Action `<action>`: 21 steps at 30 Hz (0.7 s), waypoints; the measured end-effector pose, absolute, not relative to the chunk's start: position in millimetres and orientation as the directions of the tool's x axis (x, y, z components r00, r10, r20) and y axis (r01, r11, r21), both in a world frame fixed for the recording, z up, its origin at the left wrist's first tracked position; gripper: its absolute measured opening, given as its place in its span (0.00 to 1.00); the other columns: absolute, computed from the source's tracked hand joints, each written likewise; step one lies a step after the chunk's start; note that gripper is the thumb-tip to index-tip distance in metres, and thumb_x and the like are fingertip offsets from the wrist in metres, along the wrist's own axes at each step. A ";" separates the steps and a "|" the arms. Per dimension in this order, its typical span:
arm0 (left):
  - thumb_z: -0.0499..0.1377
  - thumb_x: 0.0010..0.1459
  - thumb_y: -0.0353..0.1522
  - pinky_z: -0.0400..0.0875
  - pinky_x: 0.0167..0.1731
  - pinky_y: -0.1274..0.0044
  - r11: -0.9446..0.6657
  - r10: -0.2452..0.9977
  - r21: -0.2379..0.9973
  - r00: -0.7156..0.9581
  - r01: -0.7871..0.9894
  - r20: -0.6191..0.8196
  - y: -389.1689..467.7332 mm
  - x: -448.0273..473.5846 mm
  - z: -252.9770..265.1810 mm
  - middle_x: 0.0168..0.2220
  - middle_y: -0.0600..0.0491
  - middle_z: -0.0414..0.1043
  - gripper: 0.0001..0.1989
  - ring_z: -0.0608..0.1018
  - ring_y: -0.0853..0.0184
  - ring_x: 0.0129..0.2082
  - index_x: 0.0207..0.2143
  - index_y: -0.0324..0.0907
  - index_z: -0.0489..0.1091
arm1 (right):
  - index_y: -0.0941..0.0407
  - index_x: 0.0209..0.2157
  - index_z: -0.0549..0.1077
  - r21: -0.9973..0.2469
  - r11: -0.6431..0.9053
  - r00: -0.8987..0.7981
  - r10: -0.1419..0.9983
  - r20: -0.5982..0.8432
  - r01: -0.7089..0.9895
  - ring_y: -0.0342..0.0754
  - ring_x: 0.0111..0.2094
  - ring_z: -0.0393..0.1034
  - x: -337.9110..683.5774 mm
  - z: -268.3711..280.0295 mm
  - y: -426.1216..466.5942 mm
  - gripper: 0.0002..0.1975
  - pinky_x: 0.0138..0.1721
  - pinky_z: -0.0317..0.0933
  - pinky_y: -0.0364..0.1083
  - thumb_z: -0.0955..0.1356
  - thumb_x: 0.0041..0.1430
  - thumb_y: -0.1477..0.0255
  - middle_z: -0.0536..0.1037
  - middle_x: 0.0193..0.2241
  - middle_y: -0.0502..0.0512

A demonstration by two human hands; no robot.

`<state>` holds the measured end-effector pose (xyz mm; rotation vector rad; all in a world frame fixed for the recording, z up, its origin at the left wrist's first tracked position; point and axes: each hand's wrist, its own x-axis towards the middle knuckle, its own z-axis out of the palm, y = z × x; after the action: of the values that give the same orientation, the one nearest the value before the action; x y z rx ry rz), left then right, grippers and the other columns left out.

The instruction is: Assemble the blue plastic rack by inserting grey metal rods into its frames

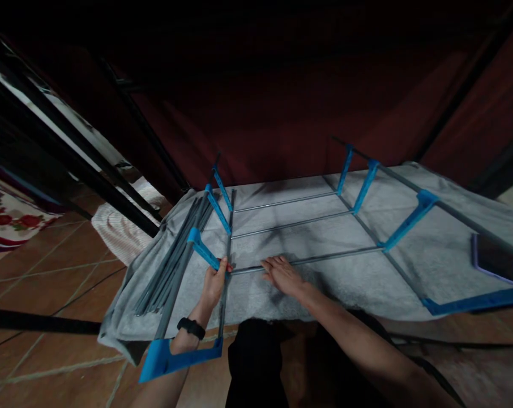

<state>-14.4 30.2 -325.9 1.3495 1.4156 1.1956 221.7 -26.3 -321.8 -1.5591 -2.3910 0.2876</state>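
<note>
A frame of thin grey rods point(299, 224) and blue plastic connectors point(405, 224) lies on a grey cloth point(430, 255) spread over the floor. My left hand point(213, 283), with a black watch on its wrist, grips the left upright rod where a blue connector point(203, 249) joins it. My right hand point(282, 273) rests flat, fingers apart, on the nearest cross rod point(324, 259). A bundle of loose grey rods point(171, 263) lies on the cloth just left of my left hand.
A dark phone in a purple case point(494, 259) lies at the cloth's right. A blue corner piece point(175, 357) sits at the near left edge. Black metal bars point(69, 153) slant at the left, over tiled floor point(48, 283) and a floral rug point(5, 218). A dark red curtain point(282, 113) hangs behind.
</note>
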 end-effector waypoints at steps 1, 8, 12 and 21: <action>0.61 0.48 0.57 0.66 0.35 0.74 -0.029 0.995 0.972 -0.082 0.233 0.050 31.0 -15.7 -326.0 0.24 0.50 0.72 0.28 0.73 0.64 0.30 0.20 0.41 0.70 | 0.57 0.56 0.68 -0.310 0.395 -0.372 0.919 0.132 0.865 0.54 0.52 0.65 228.1 -314.7 -29.5 0.18 0.55 0.58 0.53 0.63 0.67 0.68 0.73 0.52 0.61; 0.61 0.43 0.61 0.69 0.36 0.70 0.028 0.997 0.954 -0.080 0.298 -0.004 36.9 -18.8 -325.5 0.27 0.47 0.76 0.32 0.76 0.59 0.32 0.25 0.39 0.74 | 0.55 0.46 0.75 -0.684 0.091 0.054 0.981 0.188 0.724 0.49 0.44 0.72 331.8 -290.3 -118.5 0.15 0.48 0.64 0.47 0.59 0.67 0.69 0.77 0.43 0.58; 0.59 0.41 0.62 0.70 0.40 0.67 0.032 0.997 0.935 -0.083 0.354 -0.003 40.6 -19.8 -324.2 0.28 0.46 0.77 0.33 0.77 0.56 0.35 0.24 0.39 0.75 | 0.55 0.41 0.75 -0.838 -0.254 0.579 0.810 0.088 0.483 0.53 0.42 0.74 382.9 -331.0 -224.3 0.15 0.47 0.66 0.51 0.61 0.62 0.62 0.79 0.39 0.57; 0.60 0.40 0.62 0.72 0.42 0.63 0.048 0.994 0.940 -0.111 0.339 -0.011 49.0 -21.9 -335.3 0.27 0.46 0.77 0.33 0.78 0.54 0.35 0.25 0.40 0.75 | 0.57 0.47 0.70 -0.886 -0.361 0.929 0.329 0.170 0.290 0.55 0.44 0.70 462.1 -364.9 -270.9 0.26 0.48 0.64 0.53 0.67 0.47 0.58 0.75 0.42 0.60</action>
<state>-21.9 49.0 -335.3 1.3854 1.5600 1.0811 462.1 -270.9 -364.9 -1.9663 -0.4472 0.0430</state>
